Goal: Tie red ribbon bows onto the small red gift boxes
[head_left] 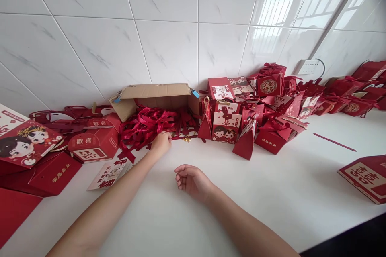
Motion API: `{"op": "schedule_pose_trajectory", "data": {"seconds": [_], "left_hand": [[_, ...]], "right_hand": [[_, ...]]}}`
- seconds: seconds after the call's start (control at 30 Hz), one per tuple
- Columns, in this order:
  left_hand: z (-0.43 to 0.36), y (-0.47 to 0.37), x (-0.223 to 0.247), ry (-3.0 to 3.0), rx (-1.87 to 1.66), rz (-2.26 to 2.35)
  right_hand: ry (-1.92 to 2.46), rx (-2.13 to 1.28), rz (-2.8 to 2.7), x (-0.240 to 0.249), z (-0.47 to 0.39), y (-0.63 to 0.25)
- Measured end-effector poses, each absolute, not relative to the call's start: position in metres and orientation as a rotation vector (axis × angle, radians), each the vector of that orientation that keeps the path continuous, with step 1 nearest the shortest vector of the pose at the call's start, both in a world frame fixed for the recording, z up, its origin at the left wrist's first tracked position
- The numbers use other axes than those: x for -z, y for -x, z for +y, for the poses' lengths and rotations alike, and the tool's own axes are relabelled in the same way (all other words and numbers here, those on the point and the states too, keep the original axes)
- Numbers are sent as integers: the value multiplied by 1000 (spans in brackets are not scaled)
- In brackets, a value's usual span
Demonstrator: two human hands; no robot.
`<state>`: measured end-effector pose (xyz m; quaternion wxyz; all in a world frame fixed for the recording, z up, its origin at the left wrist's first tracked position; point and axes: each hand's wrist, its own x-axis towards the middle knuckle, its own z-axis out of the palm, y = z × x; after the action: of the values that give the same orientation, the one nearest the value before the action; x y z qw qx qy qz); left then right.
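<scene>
My left hand (161, 144) reaches to the front edge of a heap of dark red ribbons (150, 122). Its fingers are curled closed against the heap, and what they grip is hidden. The ribbons spill out of a cardboard box (157, 90) lying open toward me by the wall. Just right of that hand lies a small gold ornament (187, 139). My right hand (193, 180) rests above the white table (157, 217), palm turned inward, fingers loosely bent and apart from the thumb, holding nothing.
Red gift boxes (93, 138) with printed characters crowd the left side. Another pile of gift boxes (273, 136) stands along the wall to the right. A single box (366, 176) lies at the right, near a flat red strip (334, 142). A printed card (108, 174) lies beside my left forearm.
</scene>
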<state>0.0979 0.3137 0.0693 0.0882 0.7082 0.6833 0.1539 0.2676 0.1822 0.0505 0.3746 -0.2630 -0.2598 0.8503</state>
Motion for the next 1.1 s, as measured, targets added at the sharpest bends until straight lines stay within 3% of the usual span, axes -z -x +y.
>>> {"op": "schedule_pose_trajectory", "data": {"seconds": [0.17, 0.33, 0.47, 0.57, 0.8, 0.97, 1.1], "left_hand": [[315, -82, -72, -2013, -676, 1864], [318, -61, -111, -1826, -1056, 1659], [292, -55, -151, -1465, -1282, 1084], [251, -64, -167, -1066, -1210, 578], [148, -80, -195, -806, -1089, 221], [53, -53, -184, -657, -1308, 229], [-63, -3, -135, -489, -1417, 590]], "right_hand": [[676, -2175, -664, -52, 181, -268], [659, -2184, -648, -52, 180, -268], [604, -2206, -599, -53, 180, -271], [536, -2228, -540, -58, 180, -279], [324, -2108, -576, -97, 154, -293], [446, -1596, -1310, -124, 52, -241], [344, -1685, -1763, -112, -44, -157]]}}
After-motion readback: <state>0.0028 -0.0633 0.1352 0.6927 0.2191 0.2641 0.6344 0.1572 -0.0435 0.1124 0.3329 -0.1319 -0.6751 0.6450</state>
